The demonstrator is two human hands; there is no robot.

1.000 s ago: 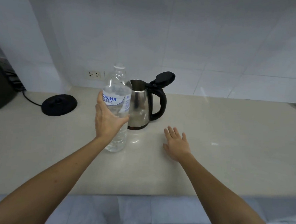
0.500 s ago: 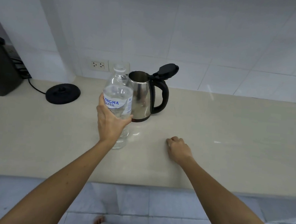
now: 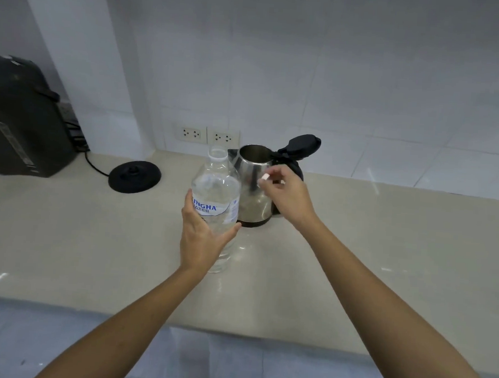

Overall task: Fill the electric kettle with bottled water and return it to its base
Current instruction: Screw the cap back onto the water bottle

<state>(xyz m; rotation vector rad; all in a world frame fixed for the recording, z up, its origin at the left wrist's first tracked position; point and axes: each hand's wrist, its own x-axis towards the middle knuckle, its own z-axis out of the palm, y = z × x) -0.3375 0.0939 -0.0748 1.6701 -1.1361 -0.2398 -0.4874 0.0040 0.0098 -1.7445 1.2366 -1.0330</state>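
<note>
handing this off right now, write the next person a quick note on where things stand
Left hand grips the water bottle, upright beside the kettle.
Right hand is raised in front of the kettle, pinching a small white cap, likely the bottle's; the bottle neck looks uncapped.
The kettle stands on the counter with its lid flipped open, off its base, which lies to the left.
Done: kettle off base, lid open, bottle apparently opened.
Left: pour water into the kettle, set it on the base.
</note>
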